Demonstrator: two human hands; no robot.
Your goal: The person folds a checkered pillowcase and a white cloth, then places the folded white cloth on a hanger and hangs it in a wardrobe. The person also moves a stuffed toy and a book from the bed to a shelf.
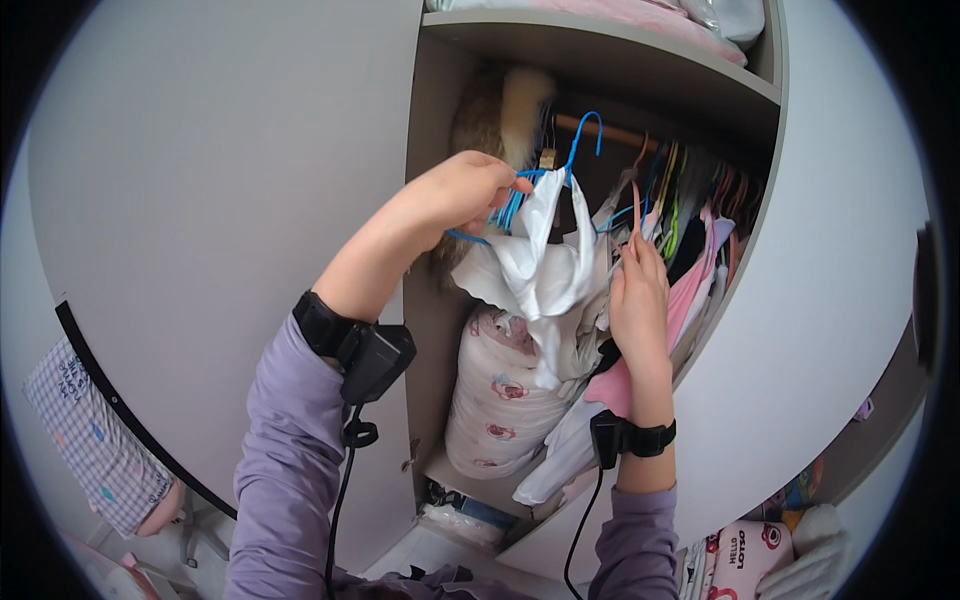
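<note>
My left hand (469,191) grips one side of a blue clothes hanger (574,142), whose hook points up in front of the wardrobe rail. A glossy white garment (536,262) hangs from this hanger in loose folds. My right hand (640,300) reaches among the hung clothes, its fingers against a pink hanger (636,202); whether they close around it is hidden. To the right of that hand hang pink clothes (694,292) and a green hanger (673,225).
A wooden rail (611,131) crosses the wardrobe under a shelf (600,37). Brown fur (480,112) hangs at the left. Below stands a rolled, printed bedding bundle (495,412). White doors (225,187) flank the opening. A black cable (337,495) trails from my left wrist strap.
</note>
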